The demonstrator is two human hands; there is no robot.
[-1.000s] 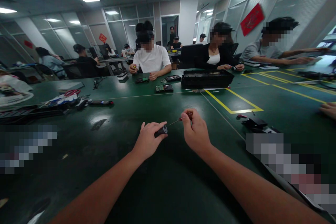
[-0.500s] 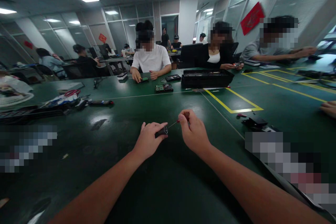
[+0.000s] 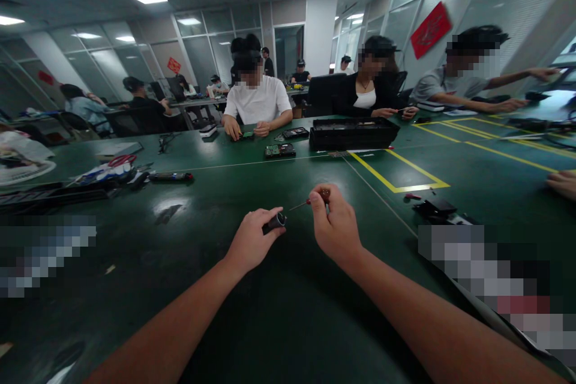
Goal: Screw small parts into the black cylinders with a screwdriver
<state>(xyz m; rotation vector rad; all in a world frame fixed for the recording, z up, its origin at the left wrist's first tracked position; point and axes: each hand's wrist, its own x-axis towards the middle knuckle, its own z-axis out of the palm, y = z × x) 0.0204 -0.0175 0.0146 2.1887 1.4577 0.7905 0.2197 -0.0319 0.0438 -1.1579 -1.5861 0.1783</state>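
currently we hold a short dark cylinder (image 3: 272, 224) in our left hand (image 3: 252, 239), just below the middle of the frame. that hand is narrowed around it, index finger along the top and thumb underneath, so the pale-rimmed end faces right. our right hand (image 3: 336, 221), a little right of centre, pinches the reddish-brown handle of a screwdriver (image 3: 324, 194). its thin shaft points left and slightly down, and we see the tip just beside the cylinder's rim, apart from it as far as we can tell. both hands are over the green bench (image 3: 216, 198).

farther up, right of centre, we have a long black box (image 3: 354, 135) on the bench, with a yellow tape outline (image 3: 420, 187) below and to its right. a circuit board (image 3: 279, 150) lies left of the box. toward the middle left there is a dark tube-like tool (image 3: 170, 177), and at the middle right a black device (image 3: 435, 209). in the upper middle, a co-worker in a white shirt (image 3: 257, 102) sits across from us.
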